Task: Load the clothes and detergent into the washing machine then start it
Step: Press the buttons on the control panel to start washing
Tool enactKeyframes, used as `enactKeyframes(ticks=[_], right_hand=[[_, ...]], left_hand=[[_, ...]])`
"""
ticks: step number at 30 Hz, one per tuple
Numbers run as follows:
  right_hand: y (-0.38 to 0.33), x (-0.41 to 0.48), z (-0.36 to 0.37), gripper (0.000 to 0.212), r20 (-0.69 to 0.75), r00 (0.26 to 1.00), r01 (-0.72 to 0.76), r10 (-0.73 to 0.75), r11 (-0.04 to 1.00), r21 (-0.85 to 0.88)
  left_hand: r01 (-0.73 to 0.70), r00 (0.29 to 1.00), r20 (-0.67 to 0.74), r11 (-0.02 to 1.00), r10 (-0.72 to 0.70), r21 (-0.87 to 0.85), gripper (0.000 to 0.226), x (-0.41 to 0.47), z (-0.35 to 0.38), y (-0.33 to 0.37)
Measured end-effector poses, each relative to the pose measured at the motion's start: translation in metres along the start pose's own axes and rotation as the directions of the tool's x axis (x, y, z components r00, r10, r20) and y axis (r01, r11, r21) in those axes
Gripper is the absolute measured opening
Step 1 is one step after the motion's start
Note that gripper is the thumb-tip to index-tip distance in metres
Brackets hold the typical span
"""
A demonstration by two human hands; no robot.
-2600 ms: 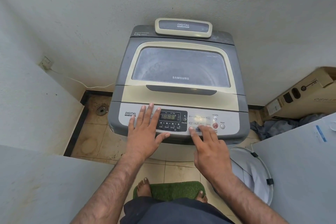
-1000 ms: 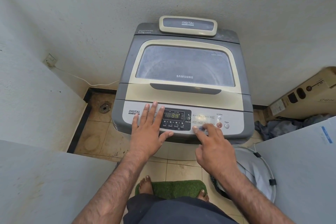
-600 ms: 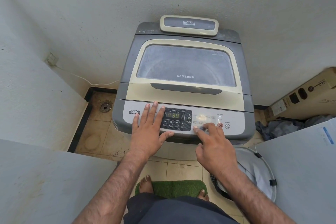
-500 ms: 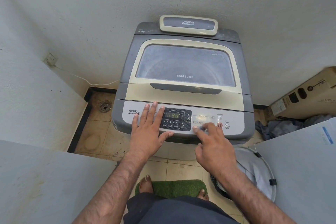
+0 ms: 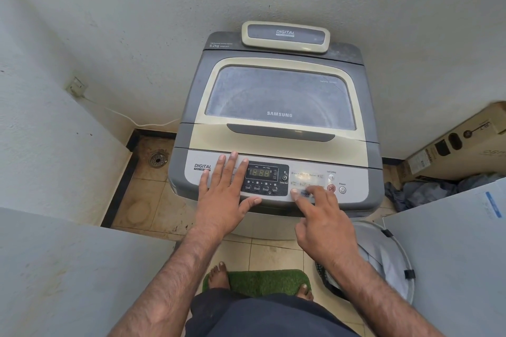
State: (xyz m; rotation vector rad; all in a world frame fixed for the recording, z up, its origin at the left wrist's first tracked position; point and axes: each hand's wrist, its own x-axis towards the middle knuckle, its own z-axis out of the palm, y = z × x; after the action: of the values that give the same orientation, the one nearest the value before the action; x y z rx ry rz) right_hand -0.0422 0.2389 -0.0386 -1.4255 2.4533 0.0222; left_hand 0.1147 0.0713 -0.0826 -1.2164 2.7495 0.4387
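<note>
Samsung top-loader washing machine (image 5: 276, 123) against the plastered wall, lid shut; clothes not visible through the dusty window (presumably inside).

Left hand (image 5: 223, 194) spread flat on the control panel (image 5: 353, 180), left of the lit display (image 5: 260, 172), holding nothing. Right hand (image 5: 321, 223) loosely curled, index fingertip on the Program button (image 5: 304, 193), right of the display.

Judgement: press once, firmly, check the display, then the red start/pause button (image 5: 331, 188).

Panel smooth glossy plastic, rounded corners; lid beige, window hazy.
</note>
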Motion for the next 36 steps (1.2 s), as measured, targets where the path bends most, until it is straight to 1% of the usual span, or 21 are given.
enactKeyframes(ticks=[16, 31, 36], right_hand=[[-0.002, 0.001, -0.003, 0.061, -0.011, 1.000, -0.012, 0.012, 0.999, 0.042], [0.001, 0.001, 0.000, 0.059, 0.003, 1.000, 0.000, 0.000, 1.000, -0.002], [0.005, 0.002, 0.005, 0.062, -0.008, 1.000, 0.006, -0.006, 1.000, 0.003]], left_hand=[[0.006, 1.000, 0.014, 1.000, -0.007, 0.003, 0.091, 0.000, -0.002, 0.000], [0.002, 1.000, 0.000, 1.000, -0.002, 0.014, 0.092, 0.001, 0.000, -0.001], [0.002, 1.000, 0.002, 1.000, -0.002, 0.016, 0.091, 0.000, 0.000, -0.001]])
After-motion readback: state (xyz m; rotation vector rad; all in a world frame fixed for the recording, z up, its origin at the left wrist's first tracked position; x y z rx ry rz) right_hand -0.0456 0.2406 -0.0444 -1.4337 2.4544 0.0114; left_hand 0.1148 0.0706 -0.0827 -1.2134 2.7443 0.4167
